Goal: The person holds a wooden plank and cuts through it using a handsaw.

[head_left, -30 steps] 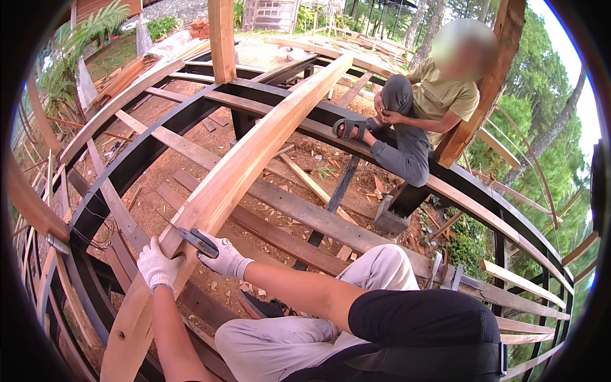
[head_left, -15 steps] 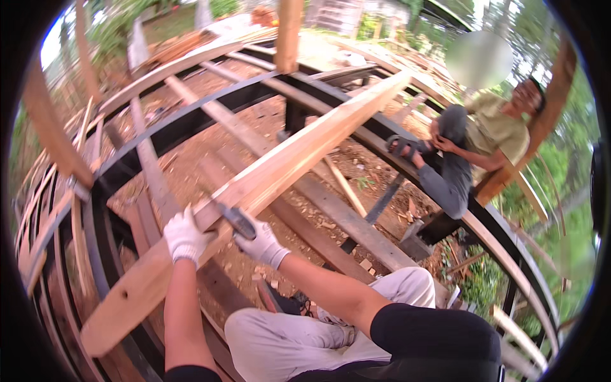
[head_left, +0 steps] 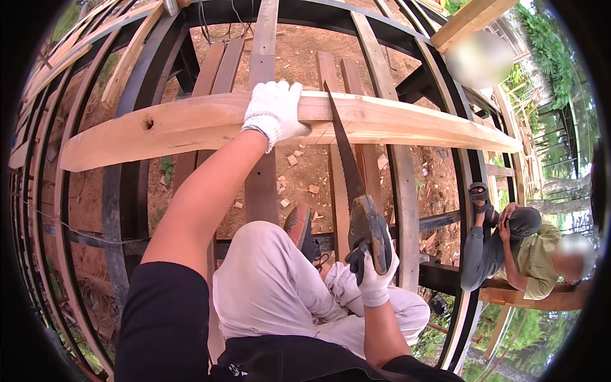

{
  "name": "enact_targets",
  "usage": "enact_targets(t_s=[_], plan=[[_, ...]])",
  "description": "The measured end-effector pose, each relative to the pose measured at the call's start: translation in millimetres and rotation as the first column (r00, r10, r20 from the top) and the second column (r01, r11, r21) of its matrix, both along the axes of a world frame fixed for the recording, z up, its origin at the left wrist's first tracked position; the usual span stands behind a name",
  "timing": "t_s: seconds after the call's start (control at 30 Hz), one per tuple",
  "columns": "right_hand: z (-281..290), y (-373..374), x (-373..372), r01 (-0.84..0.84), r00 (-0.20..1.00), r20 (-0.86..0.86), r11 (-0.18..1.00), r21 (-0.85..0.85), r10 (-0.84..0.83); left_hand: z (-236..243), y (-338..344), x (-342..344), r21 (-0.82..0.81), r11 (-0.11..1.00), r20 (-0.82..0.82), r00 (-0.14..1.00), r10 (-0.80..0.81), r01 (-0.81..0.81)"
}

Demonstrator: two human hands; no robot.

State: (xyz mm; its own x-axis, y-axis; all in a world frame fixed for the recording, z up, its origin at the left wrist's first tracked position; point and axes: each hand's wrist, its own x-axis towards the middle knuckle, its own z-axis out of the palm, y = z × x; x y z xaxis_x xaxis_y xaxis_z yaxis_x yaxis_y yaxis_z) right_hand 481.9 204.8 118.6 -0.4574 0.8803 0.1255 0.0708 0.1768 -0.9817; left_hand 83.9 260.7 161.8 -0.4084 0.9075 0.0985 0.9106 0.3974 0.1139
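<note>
A long pale timber beam [head_left: 184,127] lies crosswise in front of me, with a dark knot near its left end. My left hand [head_left: 273,114], in a white knit glove, grips it near the middle, fingers over the far edge and thumb on the near side. My right hand [head_left: 377,277], also gloved, is wrapped round the dark handle of a handsaw [head_left: 344,149] close to my knee. The saw's blade points away from me and crosses the beam a little to the right of my left hand, its tip reaching the far edge.
Dark metal joists and brown planks [head_left: 262,184] form an open frame over bare soil strewn with wood offcuts [head_left: 313,189]. My bent legs [head_left: 261,274] are just below the beam. Another person [head_left: 531,251] sits on the frame at the right, near a wooden post [head_left: 534,297].
My view has swung, so the beam now runs nearly level across it. The saw has drawn back toward my body, showing its long blade. My left hand still grips the beam.
</note>
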Motion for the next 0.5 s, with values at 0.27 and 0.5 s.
enact_targets(t_s=[0.27,0.5], plan=[[19,129,-159,0.055,0.995,-0.066,0.976,-0.212,-0.071,4,23,14,0.021,0.999,0.008,0.999,-0.042,0.042],[16,-17,21,0.081,0.996,0.047,0.995,-0.06,-0.078,0,9,5,0.023,0.999,0.014,0.999,-0.03,0.029]])
